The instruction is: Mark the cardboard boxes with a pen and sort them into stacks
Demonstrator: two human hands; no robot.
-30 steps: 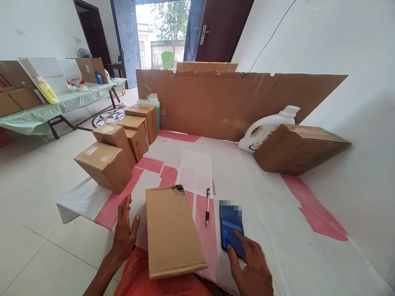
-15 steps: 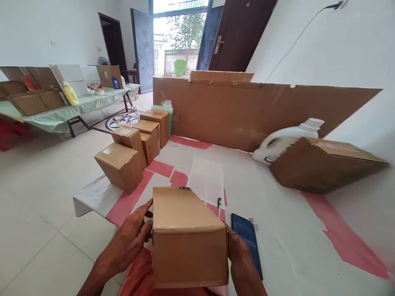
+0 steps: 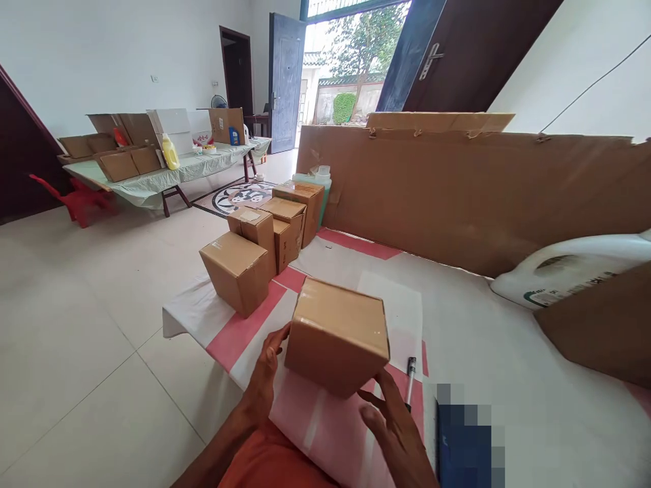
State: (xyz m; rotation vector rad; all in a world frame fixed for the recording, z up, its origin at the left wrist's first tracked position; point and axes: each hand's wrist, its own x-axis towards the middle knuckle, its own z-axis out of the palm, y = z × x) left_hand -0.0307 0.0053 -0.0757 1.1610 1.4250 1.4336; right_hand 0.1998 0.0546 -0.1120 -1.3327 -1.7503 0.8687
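A closed brown cardboard box [image 3: 338, 335] is between my hands, turned at an angle over the near part of the cloth-covered table [image 3: 458, 325]. My left hand [image 3: 264, 369] presses its fingers against the box's left side. At the lower right corner, my right hand [image 3: 391, 417] touches the box with its fingers, the thumb standing apart. Whether the box's underside rests fully on the table is hidden. Beyond it lies a white sheet of paper [image 3: 401, 305], partly covered by the box. A pen [image 3: 411, 379] lies just right of the box.
Several cardboard boxes [image 3: 237, 271] line the table's left edge, with a greenish jug [image 3: 324, 193] behind. A tall cardboard panel [image 3: 417, 196] stands along the back. To the right are a white jug [image 3: 569, 271] and a tilted box [image 3: 600, 325]. A partly blurred dark phone [image 3: 462, 440] lies near right.
The box has moved forward, away from my body, and turned, its near end swinging right. My right thumb has come away from its side. The view has swung left.
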